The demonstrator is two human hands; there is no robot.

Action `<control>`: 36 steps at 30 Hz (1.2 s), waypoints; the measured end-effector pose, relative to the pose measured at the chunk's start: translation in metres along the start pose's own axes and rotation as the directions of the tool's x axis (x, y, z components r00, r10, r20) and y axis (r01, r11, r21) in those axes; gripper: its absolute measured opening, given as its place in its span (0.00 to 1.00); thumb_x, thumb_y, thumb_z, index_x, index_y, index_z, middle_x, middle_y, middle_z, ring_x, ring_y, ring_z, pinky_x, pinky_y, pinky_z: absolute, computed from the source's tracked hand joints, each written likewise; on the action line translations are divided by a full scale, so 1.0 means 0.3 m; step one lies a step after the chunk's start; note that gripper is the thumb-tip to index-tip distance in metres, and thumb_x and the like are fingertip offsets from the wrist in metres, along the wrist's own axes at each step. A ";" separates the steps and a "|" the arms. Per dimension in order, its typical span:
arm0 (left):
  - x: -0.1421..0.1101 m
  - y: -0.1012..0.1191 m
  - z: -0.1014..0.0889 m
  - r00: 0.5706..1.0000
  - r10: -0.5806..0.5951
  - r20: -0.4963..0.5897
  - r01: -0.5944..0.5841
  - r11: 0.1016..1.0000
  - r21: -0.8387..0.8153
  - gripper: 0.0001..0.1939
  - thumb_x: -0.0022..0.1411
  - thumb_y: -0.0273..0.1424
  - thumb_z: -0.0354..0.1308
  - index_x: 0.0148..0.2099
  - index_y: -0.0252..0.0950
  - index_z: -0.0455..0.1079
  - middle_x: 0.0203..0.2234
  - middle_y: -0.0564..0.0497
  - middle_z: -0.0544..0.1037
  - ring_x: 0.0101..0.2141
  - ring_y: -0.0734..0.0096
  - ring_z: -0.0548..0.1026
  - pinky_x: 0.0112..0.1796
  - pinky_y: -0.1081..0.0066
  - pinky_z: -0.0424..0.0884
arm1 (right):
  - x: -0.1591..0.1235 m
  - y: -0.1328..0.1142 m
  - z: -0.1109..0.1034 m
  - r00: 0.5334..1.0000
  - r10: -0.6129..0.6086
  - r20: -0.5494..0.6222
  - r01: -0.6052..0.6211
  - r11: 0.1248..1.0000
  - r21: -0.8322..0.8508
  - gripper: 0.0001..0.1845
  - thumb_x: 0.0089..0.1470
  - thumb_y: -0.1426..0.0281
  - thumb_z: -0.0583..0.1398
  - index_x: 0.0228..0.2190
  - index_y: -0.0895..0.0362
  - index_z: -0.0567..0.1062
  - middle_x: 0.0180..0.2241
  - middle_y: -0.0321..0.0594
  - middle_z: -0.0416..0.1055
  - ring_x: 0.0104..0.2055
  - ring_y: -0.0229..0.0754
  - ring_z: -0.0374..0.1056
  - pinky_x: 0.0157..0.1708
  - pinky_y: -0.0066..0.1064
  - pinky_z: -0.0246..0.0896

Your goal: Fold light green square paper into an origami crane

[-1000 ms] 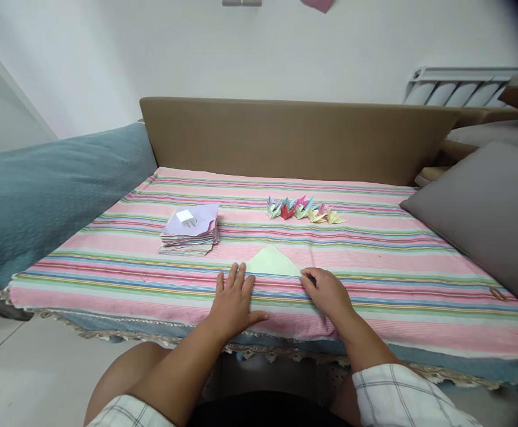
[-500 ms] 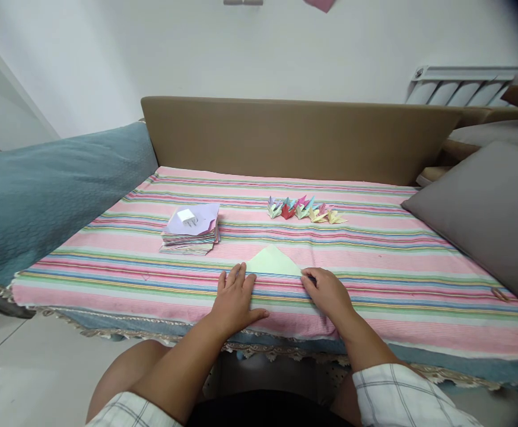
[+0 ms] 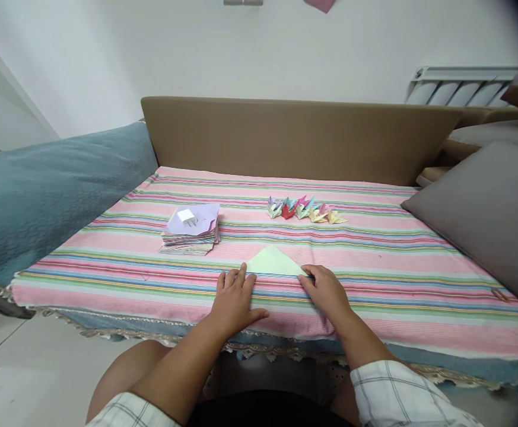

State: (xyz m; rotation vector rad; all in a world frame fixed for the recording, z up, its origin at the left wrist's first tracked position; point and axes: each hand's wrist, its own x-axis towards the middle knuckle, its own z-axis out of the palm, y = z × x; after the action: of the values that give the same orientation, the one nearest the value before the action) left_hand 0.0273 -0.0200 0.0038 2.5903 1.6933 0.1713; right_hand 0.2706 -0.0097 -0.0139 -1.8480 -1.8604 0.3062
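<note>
The left hand point(image 3: 234, 302) lies palm down on a striped cloth point(image 3: 125, 261), fingers spread and thumb stretched out toward the other hand, its fingertips at the near corner of a pale green sheet of paper point(image 3: 273, 261) folded into a triangle. The right hand point(image 3: 327, 289), its thumb and forefinger nearly together, touches the opposite corner; whether the paper is pinched between them or only pressed cannot be told. The triangle lies flat between the two hands, its peak pointing away from them and its long edge facing the wearer. Beyond the left hand, out to its left, sits a stack of paper point(image 3: 190, 240) topped by a purple sheet point(image 3: 203, 217) and a white plug point(image 3: 186, 217). Beyond the paper, ahead of the right hand, colorful folded paper cranes point(image 3: 302, 210) stand clustered. A gray cushion point(image 3: 485, 207) rests well to the right hand's right.
</note>
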 end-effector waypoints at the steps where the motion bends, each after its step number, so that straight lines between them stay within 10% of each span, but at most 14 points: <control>1: 0.000 0.000 0.000 1.000 -0.001 0.001 0.001 1.000 0.001 0.41 0.44 0.53 0.62 0.57 0.38 0.60 0.63 0.39 0.52 0.58 0.44 0.55 0.56 0.46 0.47 | 0.001 0.001 0.006 1.000 -0.004 -0.012 0.004 1.000 -0.010 0.18 0.54 0.63 0.54 0.44 0.56 0.73 0.41 0.44 0.71 0.44 0.46 0.64 0.44 0.36 0.58; 23: 0.010 -0.018 0.017 0.996 -0.007 -0.090 0.000 0.997 -0.078 0.39 0.50 0.48 0.60 0.61 0.39 0.55 0.64 0.40 0.50 0.59 0.47 0.55 0.56 0.48 0.47 | -0.001 -0.026 0.026 0.977 -0.153 -0.150 0.174 0.975 0.136 0.07 0.50 0.69 0.55 0.30 0.55 0.73 0.40 0.44 0.68 0.44 0.47 0.63 0.44 0.37 0.60; 36: 0.030 -0.025 0.005 0.929 -0.013 -0.371 -0.031 0.993 -0.112 0.37 0.57 0.35 0.57 0.64 0.35 0.45 0.64 0.38 0.45 0.63 0.51 0.44 0.58 0.51 0.49 | -0.066 -0.099 0.023 0.875 -0.466 -0.129 0.443 0.880 -0.173 0.13 0.45 0.81 0.55 0.28 0.53 0.73 0.52 0.39 0.66 0.55 0.49 0.55 0.57 0.49 0.42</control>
State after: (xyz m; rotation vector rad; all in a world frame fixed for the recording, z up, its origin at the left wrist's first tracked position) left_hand 0.0243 -0.0088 0.0021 2.6018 1.7101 0.7828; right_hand 0.2406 -0.0295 -0.0090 -1.3994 -2.1649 -0.1437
